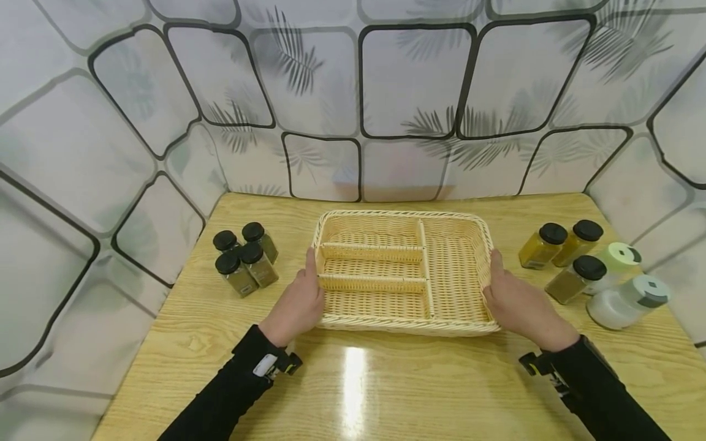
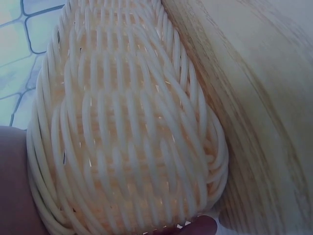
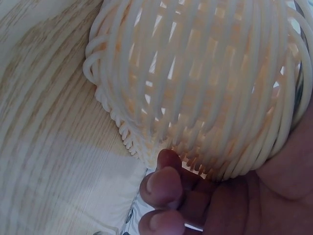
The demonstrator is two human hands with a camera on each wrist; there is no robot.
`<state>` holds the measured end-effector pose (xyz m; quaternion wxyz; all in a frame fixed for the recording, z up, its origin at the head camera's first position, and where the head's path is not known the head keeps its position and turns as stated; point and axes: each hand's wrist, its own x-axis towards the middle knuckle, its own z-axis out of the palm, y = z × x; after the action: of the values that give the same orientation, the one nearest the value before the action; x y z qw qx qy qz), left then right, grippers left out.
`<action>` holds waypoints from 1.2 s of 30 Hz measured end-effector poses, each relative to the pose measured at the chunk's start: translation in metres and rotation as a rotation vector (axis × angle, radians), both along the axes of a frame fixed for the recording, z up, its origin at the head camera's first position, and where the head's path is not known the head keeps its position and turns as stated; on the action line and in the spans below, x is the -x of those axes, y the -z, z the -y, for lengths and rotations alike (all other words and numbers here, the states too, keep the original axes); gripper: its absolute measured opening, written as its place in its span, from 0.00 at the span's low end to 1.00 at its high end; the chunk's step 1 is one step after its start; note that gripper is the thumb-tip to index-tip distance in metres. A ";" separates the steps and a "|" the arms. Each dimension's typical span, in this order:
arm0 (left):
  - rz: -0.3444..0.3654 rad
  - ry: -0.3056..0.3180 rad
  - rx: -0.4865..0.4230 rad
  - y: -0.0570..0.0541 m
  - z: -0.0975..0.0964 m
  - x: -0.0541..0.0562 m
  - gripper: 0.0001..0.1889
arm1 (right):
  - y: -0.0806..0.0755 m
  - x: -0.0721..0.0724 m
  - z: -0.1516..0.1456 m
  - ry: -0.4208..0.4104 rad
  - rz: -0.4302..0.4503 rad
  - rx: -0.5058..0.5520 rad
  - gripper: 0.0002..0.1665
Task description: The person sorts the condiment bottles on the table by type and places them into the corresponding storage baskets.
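Note:
A pale woven basket (image 1: pixel 455 275) with divided compartments sits in the middle of the view, nothing inside it. My left hand (image 1: pixel 298 303) grips its left end, the thumb lying along the rim; a fingertip (image 2: pixel 201 227) shows at the weave's lower edge in the left wrist view. At the opposite end, my right hand (image 1: pixel 521 306) holds the basket with the thumb up at the rim. In the right wrist view, curled fingers (image 3: pixel 164 188) reach beneath the woven end wall (image 3: pixel 195 73). Whether the basket's base touches the table is unclear.
Several black-lidded spice jars (image 1: pixel 256 263) stand in a group left of the basket on the wooden table (image 1: pixel 419 386). To the right are yellow jars (image 1: pixel 542 246), a brown spice jar (image 1: pixel 573 282), a green-lidded jar (image 1: pixel 614 266) and a white jar (image 1: pixel 620 304). Patterned curtain (image 1: pixel 419 79) encloses the table.

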<state>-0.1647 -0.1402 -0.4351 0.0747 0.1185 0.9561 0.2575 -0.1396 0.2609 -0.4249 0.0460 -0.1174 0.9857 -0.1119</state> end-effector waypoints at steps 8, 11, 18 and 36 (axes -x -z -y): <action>0.006 0.002 -0.006 0.002 -0.001 0.001 0.39 | 0.001 0.000 -0.002 -0.001 -0.008 -0.010 0.43; 0.005 -0.002 0.002 0.002 0.000 0.000 0.39 | 0.002 0.001 -0.002 0.006 0.005 -0.004 0.43; 0.007 -0.003 0.005 -0.001 0.000 0.000 0.39 | 0.002 0.001 -0.002 -0.013 -0.026 -0.022 0.43; 0.007 0.002 0.002 0.000 0.001 0.002 0.40 | 0.002 0.000 -0.001 -0.023 -0.047 -0.098 0.43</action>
<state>-0.1665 -0.1408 -0.4348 0.0784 0.1186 0.9559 0.2569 -0.1399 0.2619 -0.4268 0.0298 -0.1289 0.9894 -0.0600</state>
